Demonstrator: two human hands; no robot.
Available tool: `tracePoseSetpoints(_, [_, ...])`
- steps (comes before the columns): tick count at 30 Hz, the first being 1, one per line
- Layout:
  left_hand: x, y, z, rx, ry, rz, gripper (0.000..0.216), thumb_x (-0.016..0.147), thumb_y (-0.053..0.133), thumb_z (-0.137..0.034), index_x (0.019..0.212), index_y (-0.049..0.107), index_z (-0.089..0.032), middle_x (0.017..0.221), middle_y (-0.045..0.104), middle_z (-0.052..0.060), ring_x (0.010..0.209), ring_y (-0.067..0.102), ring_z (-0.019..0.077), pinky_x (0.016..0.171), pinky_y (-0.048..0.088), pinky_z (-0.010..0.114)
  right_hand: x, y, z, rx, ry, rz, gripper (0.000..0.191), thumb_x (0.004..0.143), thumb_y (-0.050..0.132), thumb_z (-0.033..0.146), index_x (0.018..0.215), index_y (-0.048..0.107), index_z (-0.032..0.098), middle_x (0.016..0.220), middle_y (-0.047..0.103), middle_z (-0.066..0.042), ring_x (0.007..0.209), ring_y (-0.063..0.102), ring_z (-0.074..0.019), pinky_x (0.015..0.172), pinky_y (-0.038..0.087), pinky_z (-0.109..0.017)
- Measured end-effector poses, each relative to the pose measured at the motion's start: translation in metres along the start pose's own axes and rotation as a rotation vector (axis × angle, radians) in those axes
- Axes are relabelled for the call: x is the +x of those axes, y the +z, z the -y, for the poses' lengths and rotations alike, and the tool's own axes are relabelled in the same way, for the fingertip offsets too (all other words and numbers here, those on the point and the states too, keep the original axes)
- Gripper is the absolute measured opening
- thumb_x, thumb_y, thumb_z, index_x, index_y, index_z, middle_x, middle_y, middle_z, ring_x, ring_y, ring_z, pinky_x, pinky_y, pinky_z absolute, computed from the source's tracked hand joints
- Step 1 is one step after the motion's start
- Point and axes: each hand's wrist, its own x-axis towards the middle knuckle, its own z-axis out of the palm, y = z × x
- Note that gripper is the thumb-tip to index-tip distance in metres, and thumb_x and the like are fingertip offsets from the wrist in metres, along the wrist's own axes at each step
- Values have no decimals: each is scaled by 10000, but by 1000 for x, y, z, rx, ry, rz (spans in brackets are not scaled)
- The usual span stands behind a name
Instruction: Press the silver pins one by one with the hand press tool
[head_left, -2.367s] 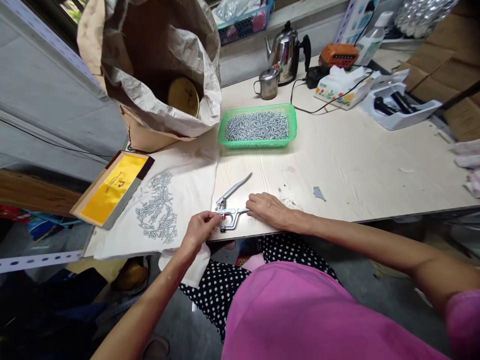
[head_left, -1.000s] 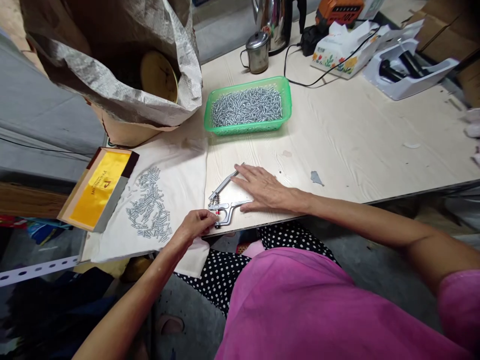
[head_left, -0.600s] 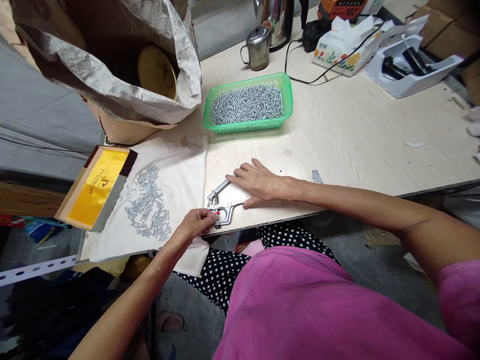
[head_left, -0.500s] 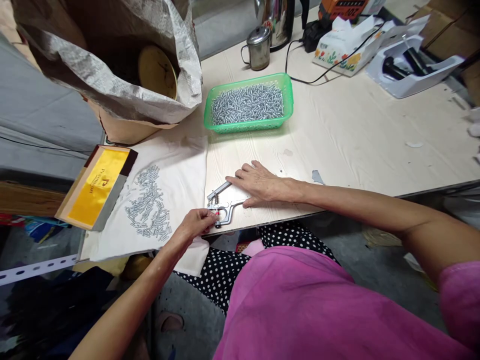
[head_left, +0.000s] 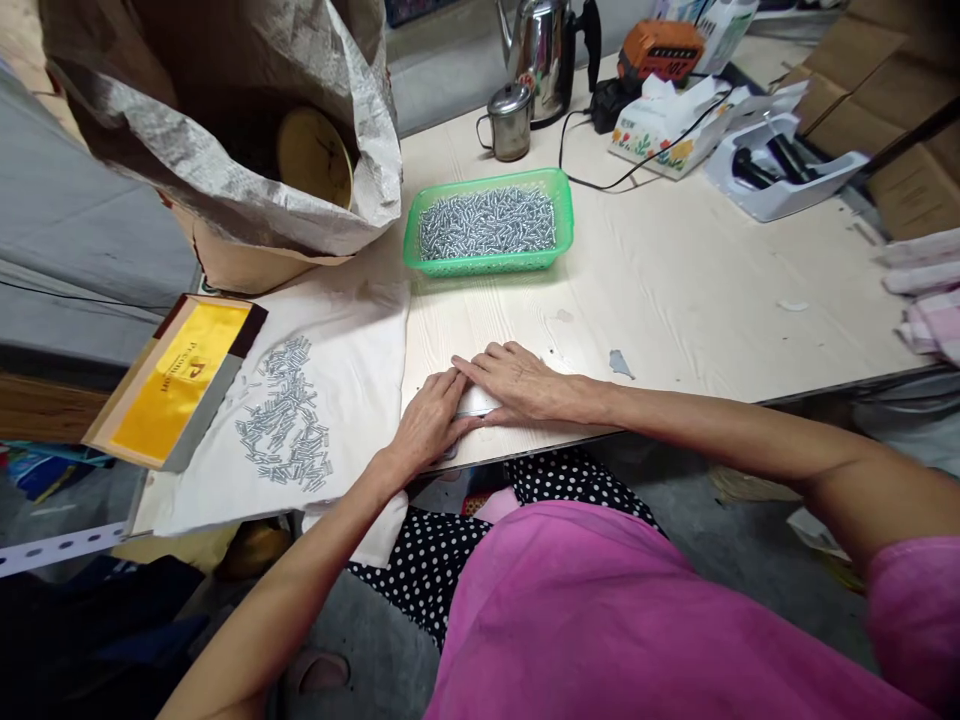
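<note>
The desk (head_left: pixel 675 290) carries a white cloth (head_left: pixel 360 370) over its left end and a green basket (head_left: pixel 487 268) toward the far edge. By the near edge, the right hand (head_left: pixel 517 385) and left hand (head_left: pixel 426 425) now meet, both grips closed round the metal pliers (head_left: pixel 478 403); earlier the left pinched only at their head. The pliers, plainly seen before, are mostly covered. Small metal pins (head_left: pixel 289 425) lie on the cloth unchanged.

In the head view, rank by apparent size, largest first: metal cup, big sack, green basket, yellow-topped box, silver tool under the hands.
1. Big sack
2. Green basket and yellow-topped box: too alike to rank apart
3. Metal cup
Unranked: silver tool, mostly hidden, so its size is unsure.
</note>
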Motion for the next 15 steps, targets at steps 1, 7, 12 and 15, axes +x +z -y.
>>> tracePoseSetpoints(1, [3, 0, 3, 4, 9, 23, 653, 986, 586, -506, 1507, 399, -159, 1441, 549, 190, 1265, 539, 334, 1070, 475, 524, -2, -1, -2, -2, 14, 1, 899, 825, 803, 498, 1510, 386, 91, 1292, 599, -211, 1138, 517, -338, 919, 414, -458])
tracePoseSetpoints(7, [8, 2, 5, 40, -56, 12, 547, 987, 605, -425, 1458, 490, -170, 1274, 637, 140, 1133, 566, 308, 972, 521, 472, -7, -1, -6, -6, 52, -3, 387, 914, 734, 341, 1197, 619, 104, 1136, 632, -161, 1047, 531, -283, 892, 459, -415])
tracePoseSetpoints(12, [14, 8, 2, 10, -99, -62, 302, 1025, 551, -360, 1234, 675, -179, 1062, 684, 100, 996, 570, 269, 887, 525, 412, 7, 3, -6, 14, 52, 62, 152, 1015, 547, 203, 998, 672, 118, 1000, 657, -135, 973, 540, -247, 858, 451, -364])
tracePoseSetpoints(15, [18, 8, 5, -20, -106, -91, 262, 1032, 532, -345, 1138, 719, -196, 986, 688, 89, 954, 569, 261, 865, 523, 405, 13, 5, -8, 35, 60, 72, 224, 1043, 471, 188, 977, 674, 122, 971, 663, -130, 940, 540, -238, 868, 446, -362])
